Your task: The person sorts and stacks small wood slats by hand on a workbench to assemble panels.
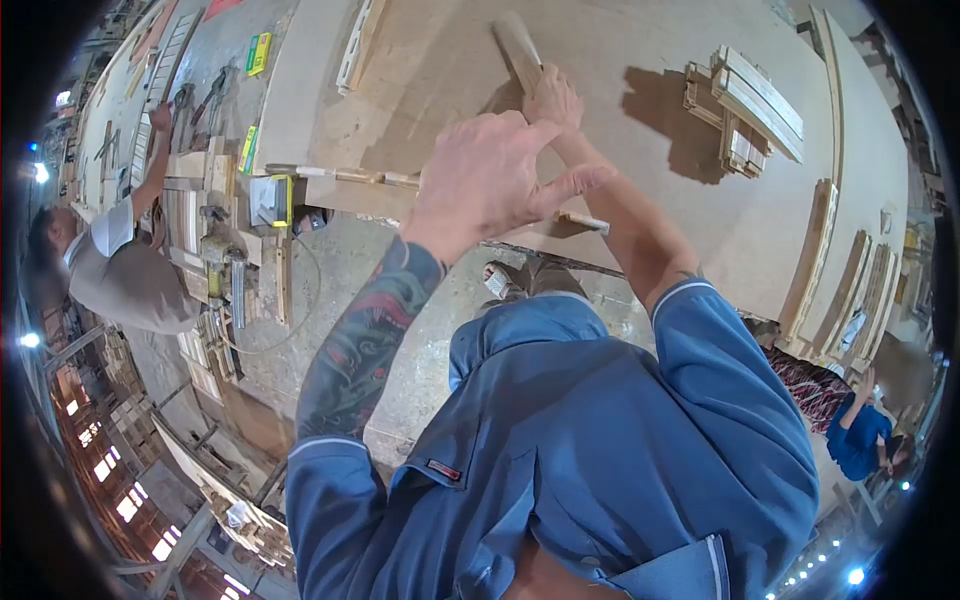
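My left hand (490,178), on the tattooed arm, is raised close to the camera over the table's near edge. Its thumb stands apart, and nothing shows in its grasp. Farther out over the board, my right hand (554,100) has its fingers closed at the near end of a short flat wooden piece (516,50), which is blurred at its far end. Beneath the left hand, a narrow wooden strip (375,177) lies along the table edge, partly hidden by that hand. A small wooden piece (582,222) juts out near my right forearm.
Stacked wooden slats (755,105) sit on the broad tabletop (600,35) to the right. Long strips (812,255) lie at its right edge. A co-worker (125,250) reaches across a tool-strewn bench on the left; another person (860,425) is at far right.
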### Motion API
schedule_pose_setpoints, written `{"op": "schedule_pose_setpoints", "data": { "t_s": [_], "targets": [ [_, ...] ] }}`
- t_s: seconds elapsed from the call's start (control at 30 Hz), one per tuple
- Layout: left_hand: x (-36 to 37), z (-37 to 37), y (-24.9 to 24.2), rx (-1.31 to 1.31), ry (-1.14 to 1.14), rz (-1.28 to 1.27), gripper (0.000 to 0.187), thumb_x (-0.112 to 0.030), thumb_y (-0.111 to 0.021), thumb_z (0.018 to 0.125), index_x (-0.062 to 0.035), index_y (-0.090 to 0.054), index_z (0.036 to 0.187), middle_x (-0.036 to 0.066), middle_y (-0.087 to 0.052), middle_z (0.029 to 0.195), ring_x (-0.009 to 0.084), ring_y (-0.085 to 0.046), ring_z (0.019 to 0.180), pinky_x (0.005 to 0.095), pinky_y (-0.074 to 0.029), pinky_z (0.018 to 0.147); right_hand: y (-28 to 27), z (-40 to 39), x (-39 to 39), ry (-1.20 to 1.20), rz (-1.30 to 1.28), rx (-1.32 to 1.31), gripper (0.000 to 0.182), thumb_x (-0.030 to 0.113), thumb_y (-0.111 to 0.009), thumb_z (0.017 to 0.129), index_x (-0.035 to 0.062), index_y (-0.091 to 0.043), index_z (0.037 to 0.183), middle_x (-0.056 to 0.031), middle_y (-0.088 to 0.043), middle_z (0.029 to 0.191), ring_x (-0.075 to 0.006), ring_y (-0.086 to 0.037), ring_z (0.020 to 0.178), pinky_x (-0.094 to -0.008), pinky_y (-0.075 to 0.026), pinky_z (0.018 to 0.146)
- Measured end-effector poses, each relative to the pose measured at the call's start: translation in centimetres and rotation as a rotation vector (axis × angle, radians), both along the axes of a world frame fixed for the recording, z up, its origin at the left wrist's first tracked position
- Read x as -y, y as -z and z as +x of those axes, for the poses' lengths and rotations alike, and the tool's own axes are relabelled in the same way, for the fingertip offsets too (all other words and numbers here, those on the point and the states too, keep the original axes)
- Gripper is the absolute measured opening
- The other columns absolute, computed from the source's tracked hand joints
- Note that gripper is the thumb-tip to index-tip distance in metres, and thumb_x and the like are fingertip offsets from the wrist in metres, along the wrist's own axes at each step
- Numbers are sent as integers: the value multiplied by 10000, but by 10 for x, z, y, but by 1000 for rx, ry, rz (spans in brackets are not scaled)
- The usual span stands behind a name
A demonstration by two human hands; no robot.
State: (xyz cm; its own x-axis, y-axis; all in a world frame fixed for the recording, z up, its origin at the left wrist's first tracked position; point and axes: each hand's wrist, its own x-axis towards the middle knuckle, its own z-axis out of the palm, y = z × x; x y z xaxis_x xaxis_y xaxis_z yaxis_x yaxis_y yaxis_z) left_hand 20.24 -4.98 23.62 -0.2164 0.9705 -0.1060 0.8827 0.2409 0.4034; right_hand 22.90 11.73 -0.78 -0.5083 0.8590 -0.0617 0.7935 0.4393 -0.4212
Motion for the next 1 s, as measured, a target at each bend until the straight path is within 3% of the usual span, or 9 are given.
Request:
{"op": "schedule_pose_setpoints", "data": {
  "t_s": [0.03,0.07,0.2,0.27,0.5,0.6,0.67,0.93,1.0],
  "targets": [
    [1,0,0,0,-1,10,746,-755,-511,864,-85,-719,1117,156,-717,1039,348,-673,986,445,-530,843,-8,8,-3,13,-276,41,522,402,-664,845,10,-596,1183,-206,-693,1080,-393,-679,922,-486,-529,851],
    [5,0,2,18,13,-4,755,-764,-493,867,-94,-717,1134,157,-716,1060,353,-670,997,449,-526,857,-10,25,0,16,-270,45,522,402,-664,845,10,-596,1183,-206,-693,1080,-393,-679,922,-486,-529,851],
    [8,-7,7,159,94,-38,762,-763,-455,888,-108,-709,1181,151,-715,1111,359,-665,1027,450,-520,883,9,111,8,7,-336,-779,359,312,-669,899,9,-665,1093,-140,-698,896,-215,-656,781,-375,-537,749],
    [15,-13,-5,141,86,24,736,-743,-458,901,-113,-709,1186,149,-717,1110,356,-667,1025,442,-518,887,-62,157,43,91,-548,-948,292,267,-661,939,-2,-695,1047,-88,-705,895,-146,-619,822,-321,-521,771],
    [32,-60,-10,-24,-57,75,679,-701,-446,931,-132,-729,1171,150,-730,1057,346,-678,974,411,-511,870,-52,229,82,-50,-609,-698,297,185,-773,878,-2,-696,1096,-77,-731,1011,-156,-657,933,-323,-524,840],
    [34,-64,-3,-39,-92,-41,687,-700,-439,932,-120,-738,1145,151,-730,956,338,-681,916,422,-507,832,-58,229,85,-125,-512,-630,274,178,-763,877,7,-718,1086,-95,-751,1025,-171,-687,951,-335,-539,842],
    [34,-64,6,-39,-77,9,690,-699,-437,934,-113,-739,1138,154,-718,911,331,-676,872,418,-504,811,-81,229,89,-195,-297,-382,243,166,-751,873,16,-738,1064,-111,-759,1024,-200,-714,949,-346,-554,830],
    [30,-59,4,18,-109,55,674,-670,-481,932,-71,-739,1102,153,-718,889,305,-676,787,384,-499,767,-66,224,95,-397,-41,-372,217,190,-725,866,22,-743,1002,-202,-718,943,-380,-692,831,-441,-569,716],
    [30,-59,6,52,-127,129,575,-586,-558,937,-59,-740,1078,152,-719,865,302,-693,807,387,-508,798,-67,221,95,-399,-60,-425,222,207,-734,859,32,-743,996,-195,-720,932,-382,-693,824,-444,-568,712]
  ]
}}
